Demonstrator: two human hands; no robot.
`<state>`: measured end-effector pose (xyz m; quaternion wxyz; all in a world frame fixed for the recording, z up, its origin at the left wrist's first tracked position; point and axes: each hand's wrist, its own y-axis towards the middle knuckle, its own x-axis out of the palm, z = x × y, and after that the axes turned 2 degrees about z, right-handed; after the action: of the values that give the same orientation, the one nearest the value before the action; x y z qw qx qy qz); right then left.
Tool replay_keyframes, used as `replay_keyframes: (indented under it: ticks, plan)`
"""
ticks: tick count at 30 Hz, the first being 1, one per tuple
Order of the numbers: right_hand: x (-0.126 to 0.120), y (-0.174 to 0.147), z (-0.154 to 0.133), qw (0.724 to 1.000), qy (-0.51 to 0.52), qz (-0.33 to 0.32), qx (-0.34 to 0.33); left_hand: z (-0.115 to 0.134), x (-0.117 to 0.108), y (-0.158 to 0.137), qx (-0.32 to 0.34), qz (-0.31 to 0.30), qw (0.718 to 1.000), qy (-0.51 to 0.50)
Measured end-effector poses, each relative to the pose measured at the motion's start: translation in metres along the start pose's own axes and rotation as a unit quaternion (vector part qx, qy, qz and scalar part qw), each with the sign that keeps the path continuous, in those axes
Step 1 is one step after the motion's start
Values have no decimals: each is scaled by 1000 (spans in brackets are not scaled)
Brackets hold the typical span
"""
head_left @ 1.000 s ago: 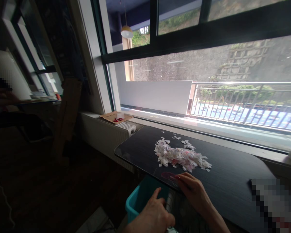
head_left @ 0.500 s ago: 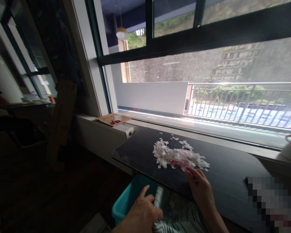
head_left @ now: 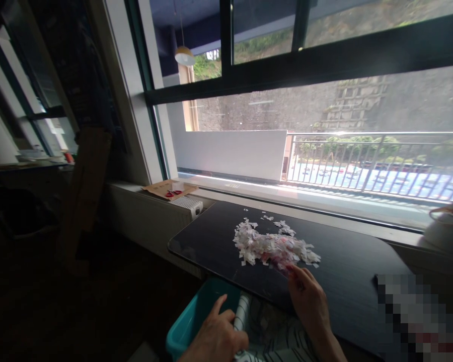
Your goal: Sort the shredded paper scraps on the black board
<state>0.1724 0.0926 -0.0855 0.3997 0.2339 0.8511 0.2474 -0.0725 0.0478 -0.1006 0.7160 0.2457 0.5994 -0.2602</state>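
A heap of small white paper scraps (head_left: 254, 244) lies on the dark table, with loose bits at its far side. In its near edge is a reddish, see-through, crumpled sheet (head_left: 281, 264), possibly plastic. My right hand (head_left: 307, 296) pinches its near end, closed at the fingertips. Lower down, my left hand (head_left: 219, 334) has its index finger stretched out; the other fingers are curled round the rolled edge of a white, black-striped bag (head_left: 242, 309). Pale bits show inside the bag. Beneath my left hand stands a teal bin (head_left: 181, 324).
The dark table (head_left: 358, 281) has rounded corners and stands below a large window. Red-handled scissors (head_left: 173, 193) lie on brown paper (head_left: 151, 189) over a radiator (head_left: 191, 203). A white pot (head_left: 445, 231) is at the right. Leaning cardboard (head_left: 85, 191) stands at the left.
The view has shifted slightly, so everything sits a little further left. My right hand still pinches the reddish sheet at the heap's edge; my left hand keeps its place on the bag.
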Motion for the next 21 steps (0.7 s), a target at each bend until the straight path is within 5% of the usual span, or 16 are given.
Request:
replay_keyframes:
  ticks: [12,21]
  plan:
    - [-11,-1,1,999,29,-22,-12,-4,2,-2,18,16,1000,11]
    - [-11,-2,4,998,53,-31,-26,-15,32,8,21,32,999,30]
